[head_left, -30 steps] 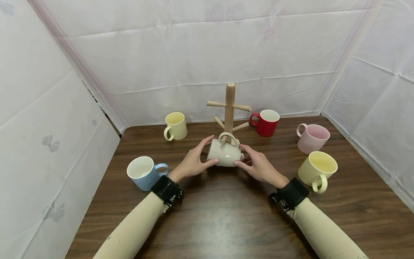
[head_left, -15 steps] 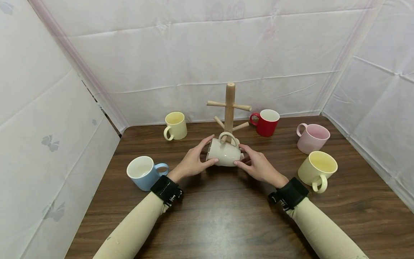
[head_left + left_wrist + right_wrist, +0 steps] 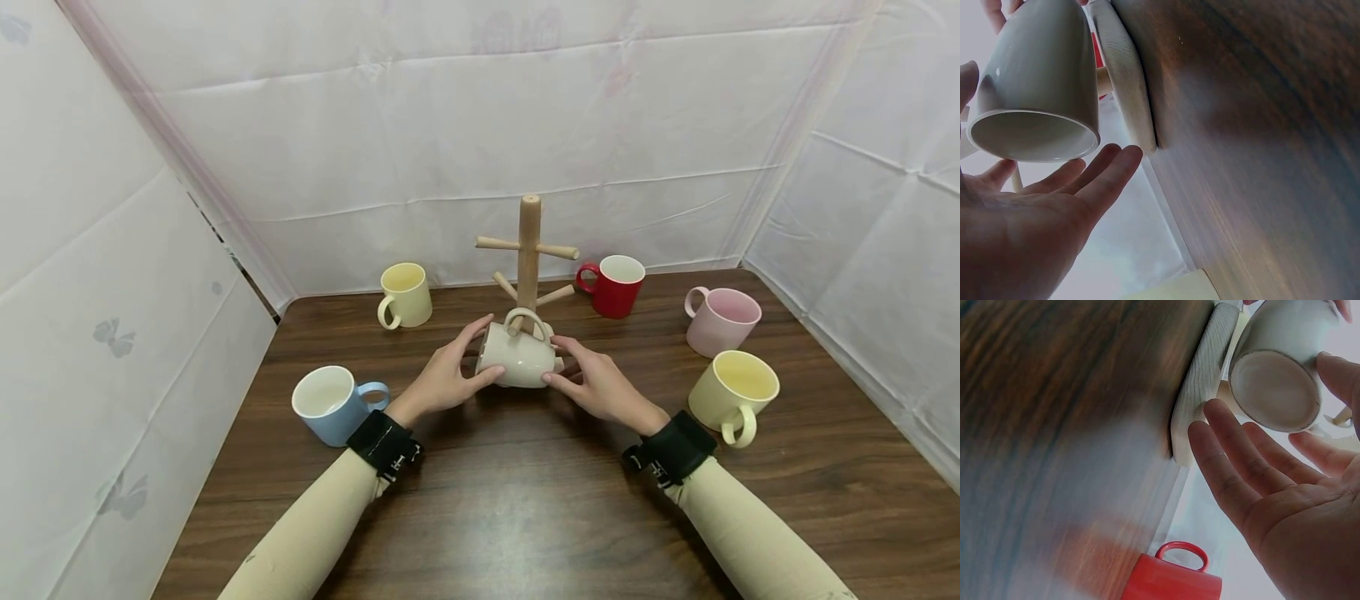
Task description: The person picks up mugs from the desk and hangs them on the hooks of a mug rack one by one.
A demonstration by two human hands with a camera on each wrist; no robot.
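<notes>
Only the view shifted; left hand, right hand pinch mid-frame cream mug, handle seemingly around peg: likely hanging; next, release.

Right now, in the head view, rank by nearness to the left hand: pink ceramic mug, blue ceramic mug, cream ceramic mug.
Left hand:
1. Cream mug, gripped, at centre.
2. Blue mug, left side.
3. Pink mug, far right.

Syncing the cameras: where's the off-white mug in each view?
Head: mug near centre, on its side.
Left wrist: mug upper left, mouth toward camera.
Right wrist: mug upper right, bottom toward camera.
Landmark: wooden stand, behind mug in head, its base right of mug in left wrist, left of it in right wrist.
</notes>
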